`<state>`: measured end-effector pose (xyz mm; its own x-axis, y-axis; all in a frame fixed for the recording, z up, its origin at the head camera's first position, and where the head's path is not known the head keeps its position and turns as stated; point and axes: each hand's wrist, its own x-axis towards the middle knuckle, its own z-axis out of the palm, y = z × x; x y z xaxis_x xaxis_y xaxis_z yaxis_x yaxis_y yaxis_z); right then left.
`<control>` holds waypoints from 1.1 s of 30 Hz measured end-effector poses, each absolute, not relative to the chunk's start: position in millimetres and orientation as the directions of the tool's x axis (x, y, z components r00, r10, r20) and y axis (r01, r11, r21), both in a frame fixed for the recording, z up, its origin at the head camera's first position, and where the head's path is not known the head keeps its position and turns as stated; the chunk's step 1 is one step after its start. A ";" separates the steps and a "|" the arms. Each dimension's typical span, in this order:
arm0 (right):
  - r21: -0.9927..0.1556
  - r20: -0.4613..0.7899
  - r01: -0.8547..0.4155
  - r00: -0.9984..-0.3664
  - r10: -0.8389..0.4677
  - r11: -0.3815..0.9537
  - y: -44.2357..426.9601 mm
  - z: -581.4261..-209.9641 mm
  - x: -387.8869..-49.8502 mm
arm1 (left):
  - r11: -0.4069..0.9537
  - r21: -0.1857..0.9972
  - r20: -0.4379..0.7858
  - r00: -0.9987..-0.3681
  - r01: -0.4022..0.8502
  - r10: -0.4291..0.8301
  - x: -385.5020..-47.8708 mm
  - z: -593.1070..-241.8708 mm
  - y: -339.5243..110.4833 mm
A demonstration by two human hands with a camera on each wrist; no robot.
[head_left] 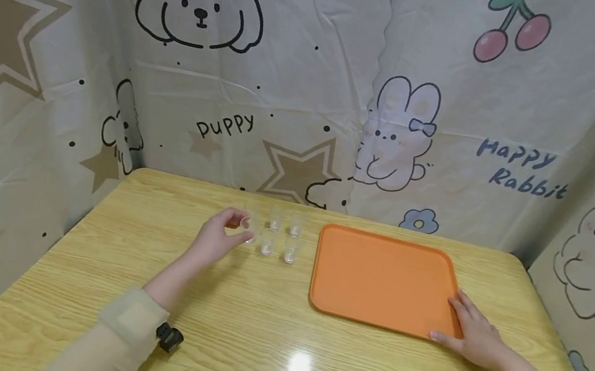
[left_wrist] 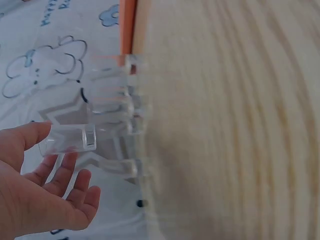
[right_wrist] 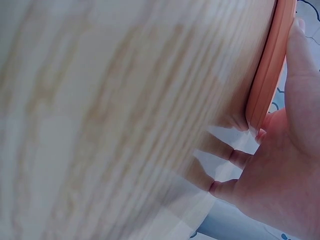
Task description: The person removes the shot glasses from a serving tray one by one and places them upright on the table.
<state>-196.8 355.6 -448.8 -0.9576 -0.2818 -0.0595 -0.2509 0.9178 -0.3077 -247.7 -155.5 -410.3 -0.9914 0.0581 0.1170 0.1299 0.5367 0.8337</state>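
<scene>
My left hand pinches a small clear cup between thumb and fingers, at the left end of a group of similar cups. In the left wrist view the cup lies between the thumb and the fingertips. Several clear cups stand upright close together on the table, just right of the left hand. To the right of them lies an orange tray, flat. My right hand rests at the tray's near right corner, thumb and fingers spread along its rim; in the right wrist view some fingers touch the table.
The cups and the tray stand on a wood-grain table. A patterned cloth curtain rises behind the table and along both sides. A narrow gap separates the cups from the tray's left rim.
</scene>
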 end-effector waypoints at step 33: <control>-0.343 -0.012 -0.277 -0.954 -0.300 0.897 349.6 -451.0 -200.3 | 0.649 0.760 -0.083 -0.989 0.018 0.125 -271.5 -417.6 -176.0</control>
<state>-200.3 349.6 -451.0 -0.9540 -0.2996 -0.0118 -0.2775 0.8972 -0.3434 -271.5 -176.0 -417.6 -0.9887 0.1246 -0.0833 0.0178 0.6493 0.7603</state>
